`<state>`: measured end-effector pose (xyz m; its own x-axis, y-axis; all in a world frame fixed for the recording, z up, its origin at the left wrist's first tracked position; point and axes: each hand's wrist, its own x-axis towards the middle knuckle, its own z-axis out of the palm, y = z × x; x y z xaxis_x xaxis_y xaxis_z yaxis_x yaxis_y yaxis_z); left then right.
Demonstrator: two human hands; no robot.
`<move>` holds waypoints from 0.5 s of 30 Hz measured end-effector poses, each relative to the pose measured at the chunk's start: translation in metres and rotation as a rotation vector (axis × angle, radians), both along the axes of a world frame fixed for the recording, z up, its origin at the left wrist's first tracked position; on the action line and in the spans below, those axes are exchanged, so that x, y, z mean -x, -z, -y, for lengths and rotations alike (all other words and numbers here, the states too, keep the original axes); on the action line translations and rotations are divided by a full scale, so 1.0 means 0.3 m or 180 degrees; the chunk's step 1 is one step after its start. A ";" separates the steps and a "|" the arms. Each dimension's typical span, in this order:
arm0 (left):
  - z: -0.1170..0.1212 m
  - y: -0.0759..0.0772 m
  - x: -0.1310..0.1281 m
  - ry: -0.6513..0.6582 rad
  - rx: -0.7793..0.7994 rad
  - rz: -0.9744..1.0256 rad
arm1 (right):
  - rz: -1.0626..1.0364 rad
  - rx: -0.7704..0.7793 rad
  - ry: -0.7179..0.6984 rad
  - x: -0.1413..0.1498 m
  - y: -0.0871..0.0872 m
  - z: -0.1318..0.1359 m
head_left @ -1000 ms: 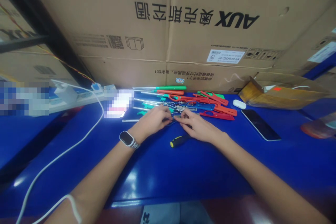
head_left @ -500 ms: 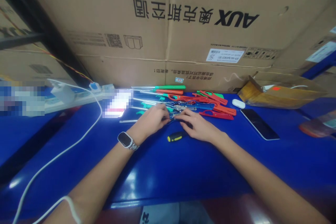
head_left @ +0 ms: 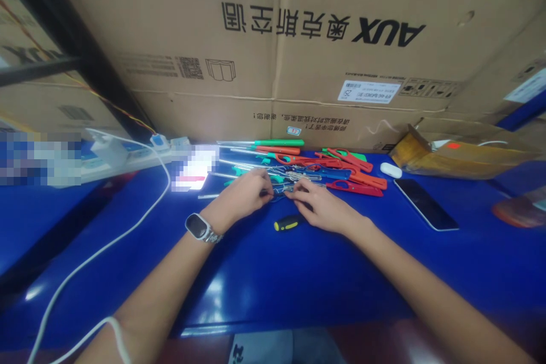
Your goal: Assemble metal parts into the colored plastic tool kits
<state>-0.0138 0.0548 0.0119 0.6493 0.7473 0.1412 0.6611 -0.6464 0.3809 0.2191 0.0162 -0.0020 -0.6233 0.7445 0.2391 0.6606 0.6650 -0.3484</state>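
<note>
My left hand (head_left: 247,196), with a watch (head_left: 198,226) on its wrist, is closed in a pinch above the blue table. A thin wire (head_left: 279,199) runs from its fingertips toward my right hand (head_left: 319,205). That hand is closed too, thumb and fingers pinching a small part I cannot make out. Just beyond both hands lies a pile of long-nosed gas lighters, with a red lighter handle (head_left: 356,187), a green lighter handle (head_left: 279,143) and metal tubes pointing left. A stubby screwdriver (head_left: 288,223) with a black and yellow handle lies under my right hand, its tip hidden.
A phone (head_left: 426,205) and a white earbud case (head_left: 391,170) lie on the right, near an open brown paper bag (head_left: 473,162). On the left, a white cable (head_left: 102,247) crosses the table from a power strip (head_left: 102,168). A large carton (head_left: 170,23) stands behind.
The view has shifted slightly, so everything sits a little further right. My fingertips have moved slightly apart, and the thin wire shows between them. Both hands stay pinched in the same place.
</note>
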 end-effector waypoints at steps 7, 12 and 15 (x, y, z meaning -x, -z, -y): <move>-0.013 0.015 0.001 0.0032 -0.0050 0.0068 | -0.0180 0.0125 -0.0020 -0.007 0.006 -0.009; -0.011 0.016 -0.001 0.0164 -0.0005 0.0096 | -0.0206 0.0142 -0.0043 -0.009 0.005 -0.011; -0.007 0.013 -0.005 0.0190 -0.0077 0.0116 | -0.0140 0.0100 -0.0058 -0.008 0.006 -0.009</move>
<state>-0.0122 0.0568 0.0080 0.6867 0.7034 0.1832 0.6070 -0.6936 0.3878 0.2214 0.0190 -0.0038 -0.6263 0.7407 0.2433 0.6320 0.6650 -0.3979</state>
